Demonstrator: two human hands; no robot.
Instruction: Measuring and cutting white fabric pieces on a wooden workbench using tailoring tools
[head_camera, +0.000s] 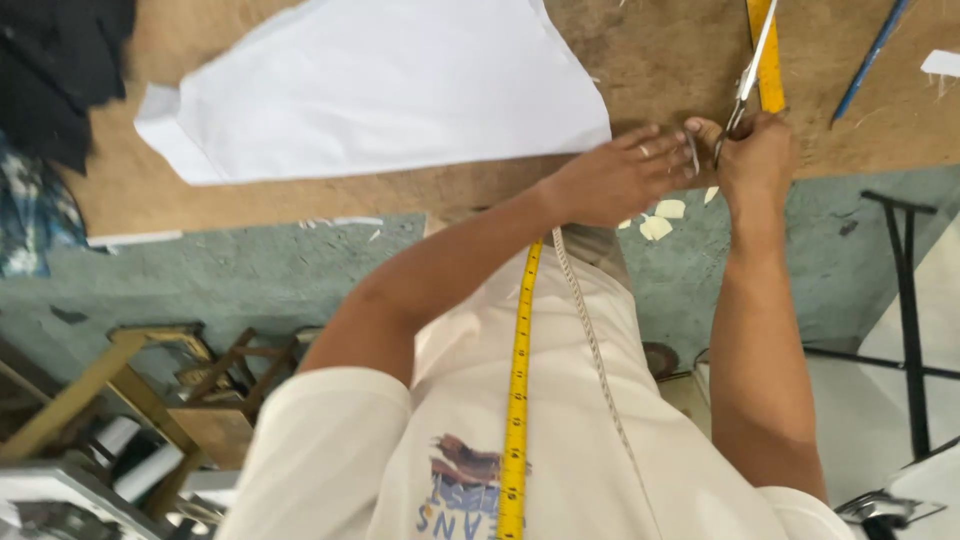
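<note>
My right hand (757, 160) is at the front edge of the brown worktable (660, 60), closed on the handles of silver scissors (748, 75) whose blades point away from me. My left hand (615, 178), with a ring on one finger, reaches in beside it and pinches a small white piece (691, 150) right at the scissors. The two hands touch. Small white scraps (657, 220) show just below the hands, over the floor. A yellow measuring tape (517, 400) hangs from my neck down my pale shirt.
A large white fabric piece (380, 90) lies on the table to the left, with dark cloth (60, 70) at the far left corner. A yellow ruler (768, 70) and a blue stick (872, 55) lie beyond the scissors. Wooden frames (150, 390) and a black stand (905, 300) are on the floor.
</note>
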